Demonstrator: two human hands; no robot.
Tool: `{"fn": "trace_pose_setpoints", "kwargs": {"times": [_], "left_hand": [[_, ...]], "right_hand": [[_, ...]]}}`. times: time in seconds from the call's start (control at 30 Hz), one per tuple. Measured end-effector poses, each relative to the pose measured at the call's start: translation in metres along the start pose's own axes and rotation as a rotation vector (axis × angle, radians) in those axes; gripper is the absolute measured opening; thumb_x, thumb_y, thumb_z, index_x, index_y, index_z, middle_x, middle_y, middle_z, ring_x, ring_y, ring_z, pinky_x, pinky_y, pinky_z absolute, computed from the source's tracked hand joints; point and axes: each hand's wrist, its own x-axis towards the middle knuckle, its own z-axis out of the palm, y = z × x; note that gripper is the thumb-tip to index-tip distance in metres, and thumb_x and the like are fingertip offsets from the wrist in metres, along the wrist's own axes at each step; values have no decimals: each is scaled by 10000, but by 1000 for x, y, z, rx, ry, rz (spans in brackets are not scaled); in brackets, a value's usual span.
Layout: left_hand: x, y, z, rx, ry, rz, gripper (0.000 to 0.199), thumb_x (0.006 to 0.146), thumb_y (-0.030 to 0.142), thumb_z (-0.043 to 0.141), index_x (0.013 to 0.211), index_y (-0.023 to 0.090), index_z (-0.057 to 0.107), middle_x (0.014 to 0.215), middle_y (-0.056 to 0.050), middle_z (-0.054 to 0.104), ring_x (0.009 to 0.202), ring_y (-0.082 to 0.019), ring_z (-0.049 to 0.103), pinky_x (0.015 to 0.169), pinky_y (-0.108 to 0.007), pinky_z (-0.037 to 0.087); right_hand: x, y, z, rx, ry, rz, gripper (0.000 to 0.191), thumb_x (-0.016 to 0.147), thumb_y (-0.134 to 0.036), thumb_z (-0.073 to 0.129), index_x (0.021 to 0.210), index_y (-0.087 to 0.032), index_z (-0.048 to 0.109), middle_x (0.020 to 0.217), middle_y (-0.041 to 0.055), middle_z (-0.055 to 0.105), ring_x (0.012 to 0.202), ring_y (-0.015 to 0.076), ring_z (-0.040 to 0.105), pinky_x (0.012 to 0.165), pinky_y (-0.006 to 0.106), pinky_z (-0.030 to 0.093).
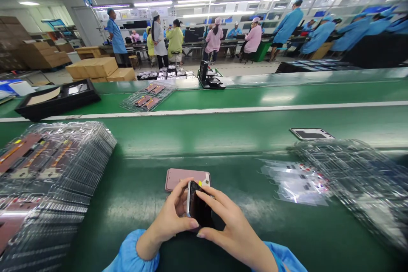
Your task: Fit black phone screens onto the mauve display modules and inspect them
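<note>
Between my hands a smartphone (200, 211) with a dark face and a silvery edge is held tilted above the green bench. My left hand (168, 216) is closed around its left edge, thumb at the lower corner. On the other side, my right hand (228, 214) grips the phone, with fingers along the upper part and the thumb low. A small yellow tab (200, 183) shows at the top. Just behind lies a pink phone-sized panel (181, 175) with a pale right end, partly hidden by my hands. What lies under the phone is hidden.
Stacked clear trays (92, 165) with brown phone parts stand at left, more clear trays (353, 178) at right. Plastic film pieces (296, 182) and a flat panel (311, 134) lie nearby. Further back are a black box (60, 100), a tray (148, 95) and a black fixture (208, 77).
</note>
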Motion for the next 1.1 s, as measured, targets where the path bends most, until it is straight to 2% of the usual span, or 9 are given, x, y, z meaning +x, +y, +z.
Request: {"fn": "trace_pose_setpoints", "kwargs": {"times": [0.17,0.63,0.93,1.1], "left_hand": [[-1,0,-1,8,-7,-3,876,640,373,888,1393,317,443,1332,-127,599,1192,-291,592,982,-385,470],[-4,1,1,125,20,-15,867,692,403,832,1425,258,392,1312,-155,602,1147,-309,617,1035,-450,436],[-4,7,5,176,33,-21,885,689,416,827,1434,238,384,1345,-166,582,1137,-304,622,1055,-429,421],[-4,6,4,177,12,-6,876,691,385,828,1440,252,394,1387,-165,555,1230,-331,565,1055,-430,428]], "right_hand": [[1,-1,1,-12,9,-24,639,869,-599,601,1373,-212,528,1341,171,590,1192,291,601,921,435,575],[-3,1,4,-31,2,-34,696,833,-569,671,1409,-220,498,1371,168,557,1205,318,573,945,464,556],[0,-1,-1,-64,27,-96,653,874,-533,640,1416,-208,478,1367,175,549,1210,307,560,937,450,558],[0,-1,-1,-63,17,-104,647,874,-536,637,1406,-200,483,1358,180,551,1234,308,540,954,459,544]]}}
